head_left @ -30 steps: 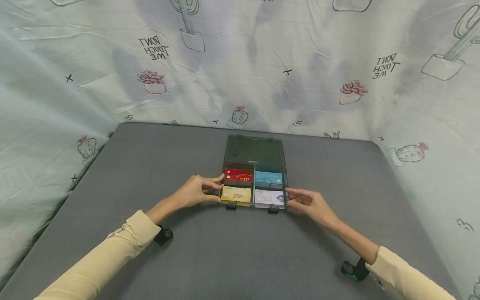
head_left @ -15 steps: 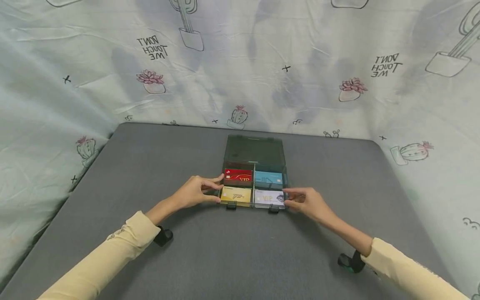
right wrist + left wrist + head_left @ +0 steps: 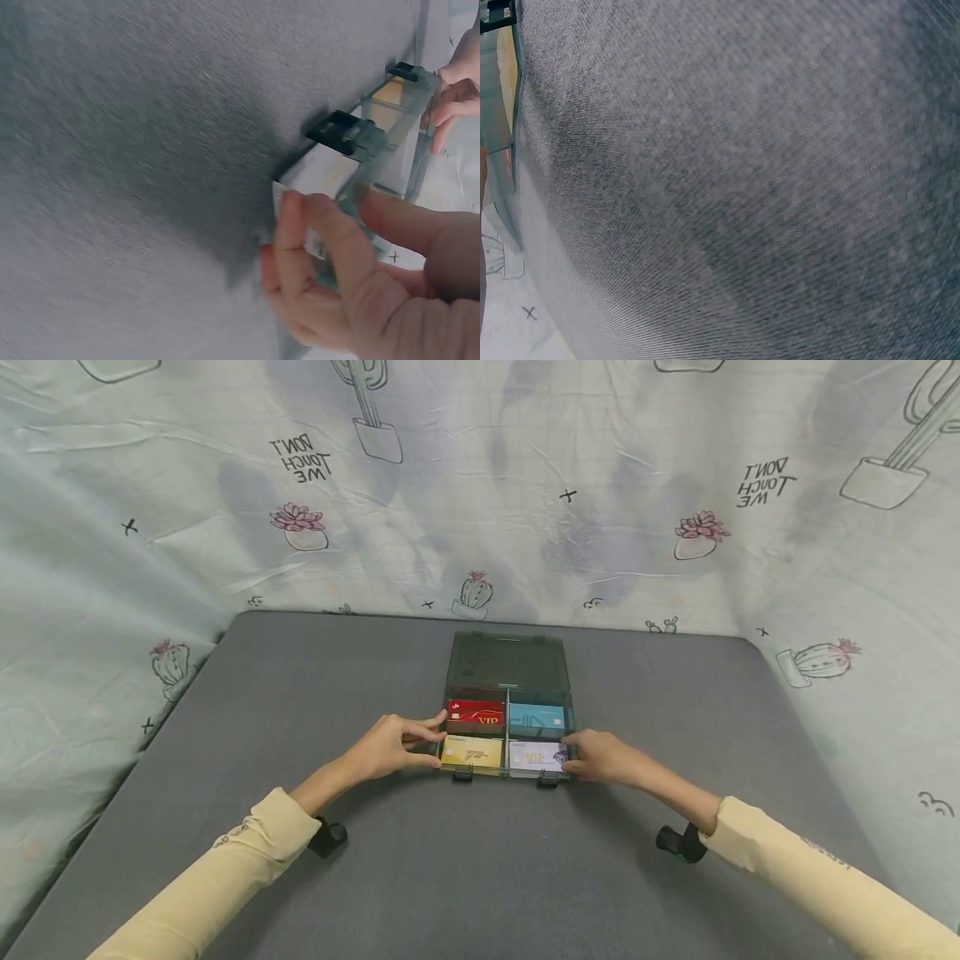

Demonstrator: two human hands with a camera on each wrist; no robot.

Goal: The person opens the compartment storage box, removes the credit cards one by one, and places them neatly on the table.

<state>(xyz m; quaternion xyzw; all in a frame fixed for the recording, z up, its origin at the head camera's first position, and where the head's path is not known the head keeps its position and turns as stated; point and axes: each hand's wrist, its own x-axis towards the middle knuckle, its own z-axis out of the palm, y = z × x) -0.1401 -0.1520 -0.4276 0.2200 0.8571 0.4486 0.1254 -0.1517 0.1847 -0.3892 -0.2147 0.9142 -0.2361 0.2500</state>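
Note:
A dark translucent plastic box (image 3: 510, 662) stands on the grey table, its lid tipped back. Dividers split it into compartments: a red VIP card (image 3: 476, 714) at back left, a blue card (image 3: 536, 718) at back right, a gold card (image 3: 471, 752) at front left and a white VIP card (image 3: 534, 756) at front right. My left hand (image 3: 382, 747) holds the box's left side, thumb near the front corner. At the front right corner, my right hand (image 3: 606, 758) grips the box, its thumb tip over the rim beside the white card. The left wrist view barely catches the box edge.
Two black latches (image 3: 462, 774) stick out from the front of the box. Grey tabletop (image 3: 480, 877) surrounds it. Behind and beside the table hangs a pale curtain (image 3: 420, 527) with cactus prints. A black wrist camera (image 3: 327, 837) sits under the left cuff.
My right hand has shifted slightly left and turned at the box's right corner, its fingers drawing closer together. The right forearm has moved inward and up. The left hand and cards stay put.

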